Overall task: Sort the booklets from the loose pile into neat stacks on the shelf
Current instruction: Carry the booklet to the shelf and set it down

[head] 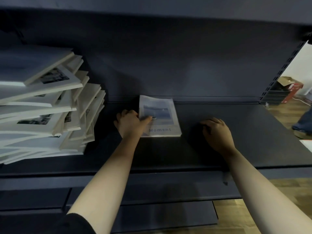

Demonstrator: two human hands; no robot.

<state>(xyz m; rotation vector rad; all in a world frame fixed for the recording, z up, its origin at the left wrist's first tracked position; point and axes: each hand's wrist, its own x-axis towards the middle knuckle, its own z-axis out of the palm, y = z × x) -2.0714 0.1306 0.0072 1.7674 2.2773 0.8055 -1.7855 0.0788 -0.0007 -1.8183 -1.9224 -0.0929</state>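
Observation:
A pale booklet [164, 115] with a bluish photo and the word "Moment" lies flat against the back of the dark shelf [236, 132], on top of a thin stack. My left hand [130, 123] grips its left edge, thumb on the cover. To the right of the booklet, my right hand [217, 132] rests on the bare shelf with fingers curled, holding nothing. The loose pile of booklets [43, 107] leans in a messy heap at the left end of the shelf.
Another shelf board [152, 12] hangs overhead. The slotted upright [276, 78] ends the shelf at the right. Beyond it are wooden floor, a red cardboard box [290, 86] and a person's leg and shoe [303, 122]. Lower shelves [152, 208] jut out below.

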